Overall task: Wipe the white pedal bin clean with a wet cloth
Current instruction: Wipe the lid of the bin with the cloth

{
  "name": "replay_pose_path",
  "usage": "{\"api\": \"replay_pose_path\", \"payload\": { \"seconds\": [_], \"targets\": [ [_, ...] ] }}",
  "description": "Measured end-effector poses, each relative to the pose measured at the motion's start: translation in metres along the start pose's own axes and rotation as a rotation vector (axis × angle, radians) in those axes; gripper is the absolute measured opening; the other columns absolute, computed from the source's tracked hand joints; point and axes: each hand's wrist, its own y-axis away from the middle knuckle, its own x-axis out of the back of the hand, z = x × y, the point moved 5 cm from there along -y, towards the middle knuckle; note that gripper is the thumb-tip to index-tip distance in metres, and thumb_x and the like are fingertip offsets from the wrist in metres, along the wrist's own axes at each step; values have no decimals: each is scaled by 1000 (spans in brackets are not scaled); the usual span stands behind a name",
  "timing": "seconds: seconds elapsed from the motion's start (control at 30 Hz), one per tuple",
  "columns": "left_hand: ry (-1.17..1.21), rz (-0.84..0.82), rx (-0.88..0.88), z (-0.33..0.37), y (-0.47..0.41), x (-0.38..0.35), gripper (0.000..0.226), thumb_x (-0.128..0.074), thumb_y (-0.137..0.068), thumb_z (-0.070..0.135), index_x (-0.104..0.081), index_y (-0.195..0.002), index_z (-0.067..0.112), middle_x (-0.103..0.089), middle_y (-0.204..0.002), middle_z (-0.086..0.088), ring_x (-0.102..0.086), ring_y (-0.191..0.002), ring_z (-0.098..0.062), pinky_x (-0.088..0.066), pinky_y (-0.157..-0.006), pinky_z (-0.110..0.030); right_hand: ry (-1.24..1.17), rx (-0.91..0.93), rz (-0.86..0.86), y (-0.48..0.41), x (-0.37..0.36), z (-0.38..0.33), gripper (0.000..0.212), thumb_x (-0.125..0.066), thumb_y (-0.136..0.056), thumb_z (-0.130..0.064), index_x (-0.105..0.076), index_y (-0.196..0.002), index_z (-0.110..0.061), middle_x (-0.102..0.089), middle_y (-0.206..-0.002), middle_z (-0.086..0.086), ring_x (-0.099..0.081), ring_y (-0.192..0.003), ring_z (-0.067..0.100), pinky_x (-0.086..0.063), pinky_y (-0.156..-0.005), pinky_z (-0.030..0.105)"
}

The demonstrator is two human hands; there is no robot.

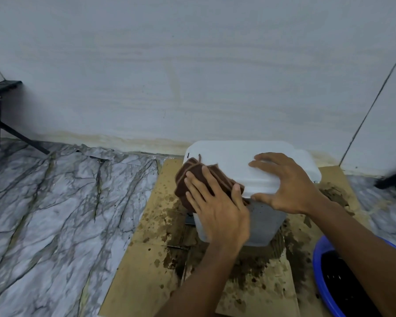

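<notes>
Stained cardboard (146,266), blue basin (318,271), marble floor (44,213)

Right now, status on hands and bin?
Left hand flat, pressing cloth on bin, left side. Right hand steadying lid. Basin at right, not blocking.

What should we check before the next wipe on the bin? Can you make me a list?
1. Cloth on the bin: ok. The left hand presses the brown cloth flat against the white pedal bin at its upper left corner.
2. Bin held steady: ok. The right hand rests on the lid.
3. Lid closed: ok.
4. Cloth wet enough: cannot tell.
5. Rinse water near: ok. The blue basin sits by the right arm.
6. Floor covered: ok. Stained cardboard lies under the bin.
</notes>
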Motion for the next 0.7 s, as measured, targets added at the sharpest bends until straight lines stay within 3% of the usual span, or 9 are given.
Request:
{"api": "replay_pose_path", "payload": {
  "seconds": [0.1, 0.23, 0.3, 0.4, 0.5, 0.57, 0.7],
  "targets": [
    [-4, -24, 26, -7, -33, 10, 76, -26, -106, 55, 4, -164, 15, 5, -171, -16, 6, -158, -30, 6, -128, -46, 9, -12, -3, -1, 1, 1, 78, -89, -65, -44, -60, -135, -26, -50, -146, -5, -39, -140, 19, -29, -117, 41],
    [121, -134, -32, -21, -97, 34, 59, -38, -108, 42, -27, -160, 15, -39, -159, -8, -36, -145, -29, -28, -122, -48, 8, -12, -15, -1, -1, 1, 78, -87, -67, -47, -58, -137, -30, -48, -146, -9, -37, -140, 16, -25, -118, 37],
    [89, -136, -83, -23, -90, 33, 61, -36, -108, 44, -26, -160, 15, -35, -162, -8, -33, -147, -30, -28, -122, -49, 3, -14, -18, -1, -1, 2, 78, -88, -66, -49, -58, -136, -32, -48, -145, -11, -37, -140, 15, -26, -118, 37],
    [40, -58, -154, -23, -56, 26, 64, -28, -108, 50, -24, -162, 15, -23, -168, -8, -17, -155, -27, -14, -128, -44, -16, -14, -15, 0, -1, 4, 79, -88, -64, -49, -58, -135, -32, -48, -145, -12, -37, -139, 15, -28, -118, 40],
    [125, -82, -112, -26, -80, 27, 61, -26, -108, 49, -29, -160, 18, -35, -164, -5, -33, -148, -27, -28, -122, -47, -15, -13, -22, 0, -2, 6, 78, -87, -66, -49, -57, -137, -32, -47, -146, -12, -36, -140, 15, -27, -119, 40],
    [172, -172, -91, -25, -117, 28, 58, -24, -109, 50, -30, -160, 23, -45, -158, -4, -45, -140, -30, -36, -115, -46, -18, -18, -27, 0, -3, 7, 79, -86, -67, -50, -56, -137, -33, -46, -147, -12, -35, -140, 14, -27, -119, 41],
    [417, -374, 25, -31, -153, 26, 51, -29, -111, 43, -30, -160, 31, -41, -161, -5, -41, -146, -29, -30, -121, -47, -16, -21, -30, 0, -3, 7, 80, -86, -66, -53, -56, -138, -33, -46, -146, -13, -36, -140, 14, -28, -119, 42]
  ]
}}
